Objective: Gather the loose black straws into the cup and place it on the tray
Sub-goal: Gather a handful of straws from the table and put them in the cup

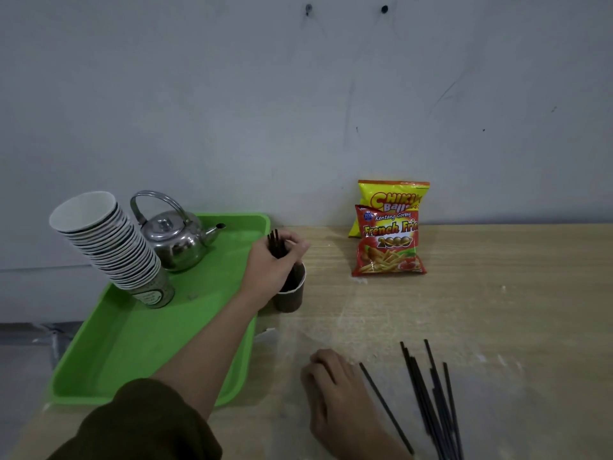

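Observation:
A small brown paper cup (292, 298) stands on the wooden table just right of the green tray (139, 353). My left hand (272, 260) grips a bunch of black straws (276, 243) and holds them upright in the cup, their tops sticking out above my fingers. Several loose black straws (431, 393) lie on the table at the lower right; one lone straw (386, 408) lies apart to their left. My right hand (335, 390) rests on the table beside that straw with fingers curled; I see nothing in it.
On the tray stand a leaning stack of paper cups (109, 244) and a steel kettle (175, 237). Two snack bags (388, 237) lean against the wall at the back. The table's left edge runs under the tray.

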Motion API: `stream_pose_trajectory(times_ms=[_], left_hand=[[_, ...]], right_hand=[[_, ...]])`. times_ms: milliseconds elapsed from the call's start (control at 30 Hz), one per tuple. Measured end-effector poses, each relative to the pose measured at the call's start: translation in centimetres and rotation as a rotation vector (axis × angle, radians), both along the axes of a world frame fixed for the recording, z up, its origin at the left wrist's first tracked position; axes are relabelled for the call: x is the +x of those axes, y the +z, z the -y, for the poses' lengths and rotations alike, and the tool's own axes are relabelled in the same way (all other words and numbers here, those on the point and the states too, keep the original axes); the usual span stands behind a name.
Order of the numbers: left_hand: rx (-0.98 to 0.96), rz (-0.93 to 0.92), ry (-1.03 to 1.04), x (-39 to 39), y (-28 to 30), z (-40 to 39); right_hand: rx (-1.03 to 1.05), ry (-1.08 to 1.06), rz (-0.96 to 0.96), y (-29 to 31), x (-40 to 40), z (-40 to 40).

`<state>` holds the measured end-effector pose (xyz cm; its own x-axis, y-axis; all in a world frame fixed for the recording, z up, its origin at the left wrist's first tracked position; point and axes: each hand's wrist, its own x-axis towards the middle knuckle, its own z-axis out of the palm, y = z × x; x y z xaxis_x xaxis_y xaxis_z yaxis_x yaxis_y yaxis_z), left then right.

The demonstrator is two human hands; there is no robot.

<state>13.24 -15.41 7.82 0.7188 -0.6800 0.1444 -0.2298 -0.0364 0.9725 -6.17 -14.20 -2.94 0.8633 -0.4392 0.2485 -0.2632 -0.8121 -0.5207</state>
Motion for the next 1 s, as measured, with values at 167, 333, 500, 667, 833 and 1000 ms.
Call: stream_pose_trajectory(times_ms=[167,333,500,667,833,1000], left_hand=[[0.045,0.060,-0.057,0.7,0.0,-0.5],[0.138,0.299,-0.120,0.9,1.0,-1.3],[0.220,0.508,-0.131,1.1,1.7,-2.0],[0.333,0.810,-0.172,0.9,1.7,-2.4],[0.254,0.814,-0.132,-1.6,2.3,-3.5],[0.200,0.663,-0.149,-7.0,0.5,-5.4]], right_hand=[[0.003,0.000,0.006,-0.2,0.0,-0.1],[0.001,-0.011,0.024,-0.3,0.0,-0.1],[-0.009,-0.011,0.022,-0.4,-0.1,-0.2],[0.007,-0.018,0.023,-0.5,-0.1,-0.2],[0.049,-0.008,0.007,0.1,-0.3,-0.4],[0.008,-0.112,0.046,0.9,-1.9,0.4]])
